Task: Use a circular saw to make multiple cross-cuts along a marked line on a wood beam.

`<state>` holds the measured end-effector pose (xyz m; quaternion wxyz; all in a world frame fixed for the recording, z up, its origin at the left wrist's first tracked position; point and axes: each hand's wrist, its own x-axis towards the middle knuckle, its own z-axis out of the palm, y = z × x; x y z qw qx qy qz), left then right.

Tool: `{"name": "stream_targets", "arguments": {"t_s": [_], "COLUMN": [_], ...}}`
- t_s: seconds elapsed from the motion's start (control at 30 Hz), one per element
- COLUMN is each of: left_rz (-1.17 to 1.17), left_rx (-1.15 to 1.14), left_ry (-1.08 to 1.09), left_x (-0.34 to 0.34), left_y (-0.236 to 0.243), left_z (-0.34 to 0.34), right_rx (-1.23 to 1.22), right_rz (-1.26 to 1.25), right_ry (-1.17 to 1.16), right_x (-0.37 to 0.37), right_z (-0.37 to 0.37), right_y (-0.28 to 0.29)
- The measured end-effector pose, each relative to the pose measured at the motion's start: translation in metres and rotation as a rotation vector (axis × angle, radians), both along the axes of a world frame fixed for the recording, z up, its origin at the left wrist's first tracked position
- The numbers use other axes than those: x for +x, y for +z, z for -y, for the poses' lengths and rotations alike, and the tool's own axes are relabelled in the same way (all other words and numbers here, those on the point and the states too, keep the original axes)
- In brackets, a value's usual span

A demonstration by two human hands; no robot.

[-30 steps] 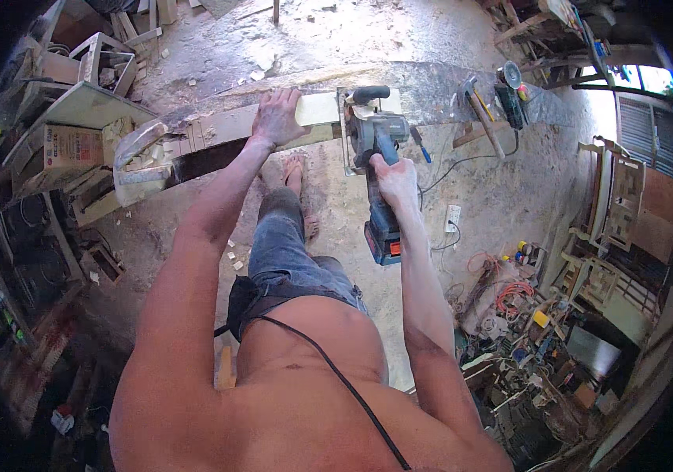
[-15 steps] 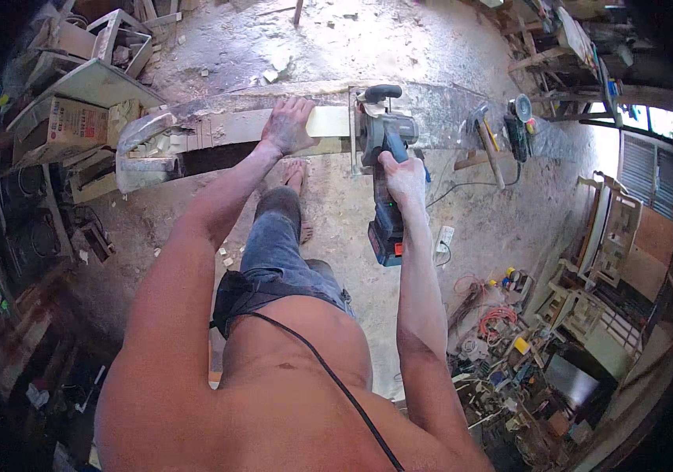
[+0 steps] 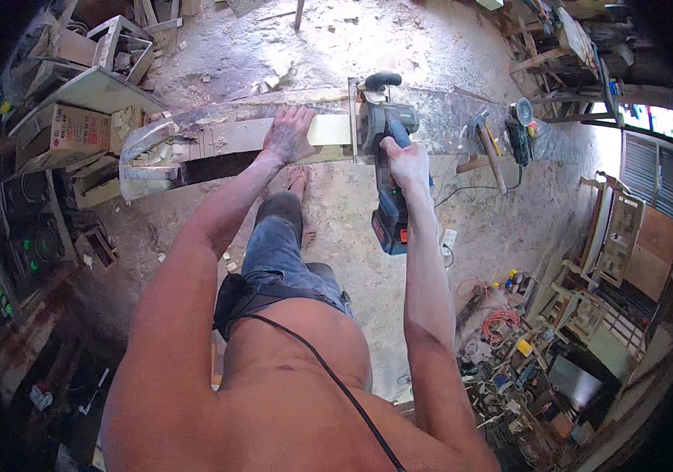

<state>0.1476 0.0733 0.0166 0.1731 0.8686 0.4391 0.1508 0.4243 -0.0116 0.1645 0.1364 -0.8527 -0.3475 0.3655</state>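
Two hands noted: I had the right hand (image 3: 408, 167) wrapped round the circular saw (image 3: 397, 118), at the pale board (image 3: 330, 130) on the table (image 3: 445, 118); left hand (image 3: 288, 136), fingers uncurled, lay across that board.

A short bare stretch of pale board (image 3: 332, 128) lies between the left hand (image 3: 288, 135) and the saw (image 3: 390, 119) filling the right hand (image 3: 409, 165). Past the saw, the bench (image 3: 444, 116) leaves passing room until a hammer (image 3: 495, 167) and grinder (image 3: 519, 141) block the way, the grinder's cord (image 3: 479, 186) looping on the near side.
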Motion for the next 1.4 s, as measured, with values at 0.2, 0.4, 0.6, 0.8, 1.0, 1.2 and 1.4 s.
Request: {"name": "stream_targets", "arguments": {"t_s": [0.2, 0.4, 0.6, 0.8, 1.0, 1.2, 1.4], "left_rz": [0.000, -0.131, -0.161, -0.180, -0.178, -0.054, -0.093], "left_rx": [-0.048, -0.659, -0.883, -0.782, -0.188, 0.002, 0.054], "left_ry": [-0.011, -0.096, -0.103, -0.086, -0.017, -0.086, -0.031], "left_x": [0.000, 0.002, 0.004, 0.004, 0.004, -0.013, -0.034], "left_y": [0.004, 0.032, 0.006, 0.013, 0.022, 0.003, -0.004], "left_z": [0.000, -0.079, -0.123, -0.109, -0.019, 0.001, -0.001], "right_rx": [0.222, 0.326, 0.118, 0.087, 0.107, -0.043, -0.041], "right_rz": [-0.237, -0.227, -0.076, -0.216, -0.138, -0.040, -0.068], "right_ry": [-0.186, -0.346, -0.373, -0.508, -0.228, -0.079, -0.027], "right_x": [0.003, 0.015, 0.025, 0.010, -0.011, -0.027, -0.040], "right_z": [-0.013, 0.070, 0.157, 0.192, 0.168, 0.126, 0.116], "right_y": [0.048, 0.124, 0.106, 0.077, 0.068, 0.026, 0.011]}}
